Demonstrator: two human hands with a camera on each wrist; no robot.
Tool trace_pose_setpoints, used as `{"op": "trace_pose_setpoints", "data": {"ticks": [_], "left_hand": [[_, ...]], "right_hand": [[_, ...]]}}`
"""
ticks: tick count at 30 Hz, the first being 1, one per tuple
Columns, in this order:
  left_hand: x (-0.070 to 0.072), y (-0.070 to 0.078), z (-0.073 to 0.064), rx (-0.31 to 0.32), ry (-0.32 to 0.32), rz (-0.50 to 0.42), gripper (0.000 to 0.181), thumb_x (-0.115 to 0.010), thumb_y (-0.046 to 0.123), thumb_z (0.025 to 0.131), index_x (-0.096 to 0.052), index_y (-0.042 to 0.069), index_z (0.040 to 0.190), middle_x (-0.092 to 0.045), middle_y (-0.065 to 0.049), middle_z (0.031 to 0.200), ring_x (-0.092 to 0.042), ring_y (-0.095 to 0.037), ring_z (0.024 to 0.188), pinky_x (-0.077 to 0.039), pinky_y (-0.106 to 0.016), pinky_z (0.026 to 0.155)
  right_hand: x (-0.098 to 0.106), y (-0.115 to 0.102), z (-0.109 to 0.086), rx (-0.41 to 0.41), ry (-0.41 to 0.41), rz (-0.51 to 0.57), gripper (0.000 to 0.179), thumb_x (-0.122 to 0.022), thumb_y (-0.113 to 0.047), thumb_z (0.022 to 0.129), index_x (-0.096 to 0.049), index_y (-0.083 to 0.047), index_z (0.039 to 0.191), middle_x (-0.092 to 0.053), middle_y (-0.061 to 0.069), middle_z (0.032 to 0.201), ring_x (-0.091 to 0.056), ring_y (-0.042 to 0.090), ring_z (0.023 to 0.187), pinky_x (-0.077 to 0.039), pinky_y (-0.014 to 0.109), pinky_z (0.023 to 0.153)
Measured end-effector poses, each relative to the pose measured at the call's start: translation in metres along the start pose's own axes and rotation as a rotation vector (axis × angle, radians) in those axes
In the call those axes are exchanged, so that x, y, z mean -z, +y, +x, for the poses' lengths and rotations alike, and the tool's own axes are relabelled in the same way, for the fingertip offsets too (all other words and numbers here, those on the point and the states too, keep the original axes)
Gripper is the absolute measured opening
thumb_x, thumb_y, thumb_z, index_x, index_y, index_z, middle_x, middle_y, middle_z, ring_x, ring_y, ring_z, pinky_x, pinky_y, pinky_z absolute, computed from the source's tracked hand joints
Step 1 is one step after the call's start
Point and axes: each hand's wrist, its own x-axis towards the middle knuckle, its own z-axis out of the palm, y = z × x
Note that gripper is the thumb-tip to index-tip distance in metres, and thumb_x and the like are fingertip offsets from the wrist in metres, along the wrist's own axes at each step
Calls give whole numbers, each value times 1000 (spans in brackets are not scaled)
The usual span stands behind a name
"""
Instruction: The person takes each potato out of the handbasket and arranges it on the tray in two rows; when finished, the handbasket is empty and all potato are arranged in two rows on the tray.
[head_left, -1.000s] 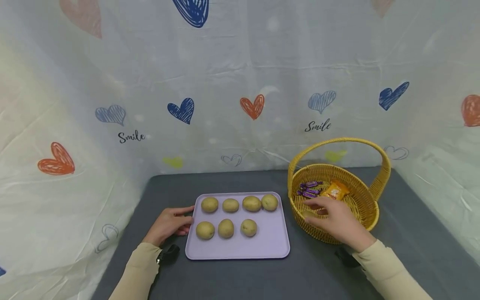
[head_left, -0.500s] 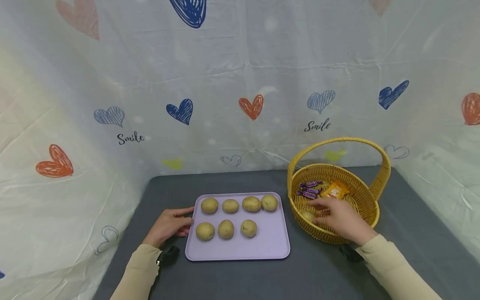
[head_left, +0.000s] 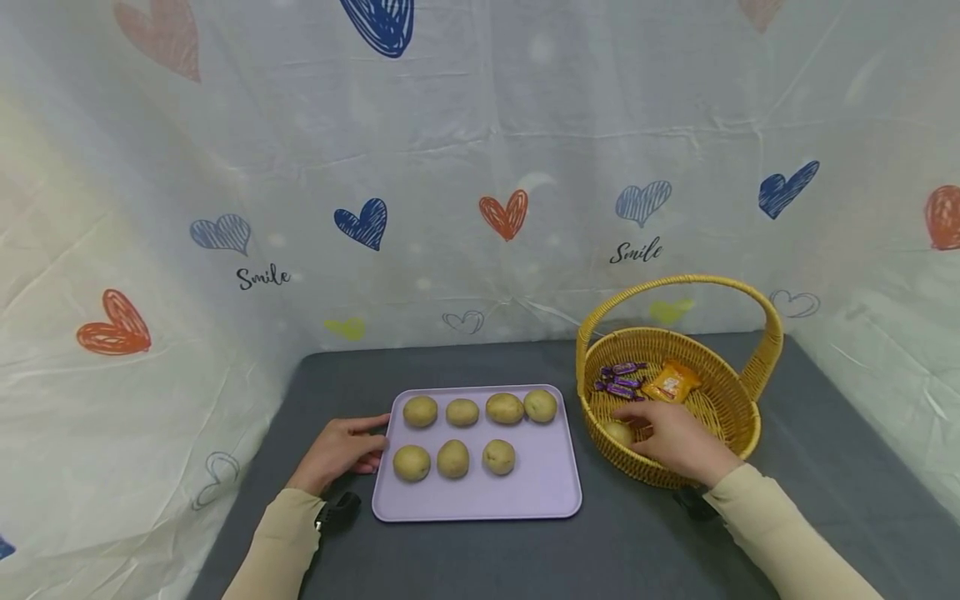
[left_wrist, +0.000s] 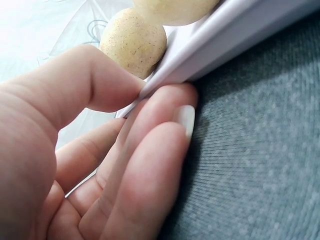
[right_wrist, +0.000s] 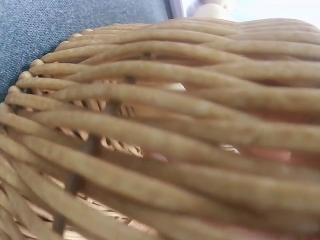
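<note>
In the head view my left hand [head_left: 341, 450] pinches the left rim of a lilac tray [head_left: 525, 492]. The left wrist view shows the thumb [left_wrist: 107, 82] over the rim and curled fingers below and beside it. Several potatoes [head_left: 452, 458] lie on the tray in two rows. My right hand [head_left: 678, 437] reaches into a yellow wicker basket [head_left: 738, 425], its fingers bent beside a potato [head_left: 619, 432] at the near left inside. Whether they grip it is hidden; the basket weave [right_wrist: 165, 115] covers most of the right wrist view.
Purple-wrapped candies [head_left: 622, 383] and an orange packet [head_left: 672, 381] lie in the basket behind my right hand. The tall basket handle [head_left: 686, 281] arches over them. A dark grey table [head_left: 480, 558] carries everything, with a heart-printed curtain [head_left: 450, 275] behind it.
My right hand has shifted slightly right within the basket, and its thumb no longer crosses in front of the potato there. My left hand and the tray stay put.
</note>
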Motion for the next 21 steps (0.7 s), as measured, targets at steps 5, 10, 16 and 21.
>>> {"op": "trace_pose_setpoints", "data": {"ticks": [5, 10, 16, 21], "left_hand": [[1, 0, -1, -1, -1, -9, 58, -85, 22, 91, -70, 16, 146, -80, -6, 84, -75, -16, 70, -64, -29, 65], [0, 1, -1, -2, -5, -1, 57, -84, 22, 91, -70, 15, 146, -80, -7, 84, -75, -16, 71, -64, -30, 64], [0, 2, -2, 1, -2, -5, 57, -84, 20, 91, -70, 14, 146, -79, -7, 84, -74, -16, 70, -64, -30, 64], [0, 2, -2, 4, 1, -9, 57, -84, 20, 91, -70, 15, 146, -79, -7, 84, -74, -16, 70, -64, -29, 63]], "right_hand": [[-1, -2, 2, 9, 2, -21, 46, -86, -7, 85, -77, -6, 129, -79, 9, 119, -73, 25, 102, -62, 49, 88], [-2, -1, 4, 14, -7, -14, 42, -86, -6, 84, -79, -7, 125, -79, 7, 117, -72, 22, 101, -61, 47, 87], [-2, 0, 5, 23, -5, -14, 40, -86, -7, 85, -79, -7, 124, -79, 5, 113, -71, 20, 99, -60, 45, 86], [-3, 0, 5, 27, 22, -28, 37, -86, -7, 87, -80, -7, 123, -80, 6, 113, -72, 20, 97, -61, 44, 84]]}}
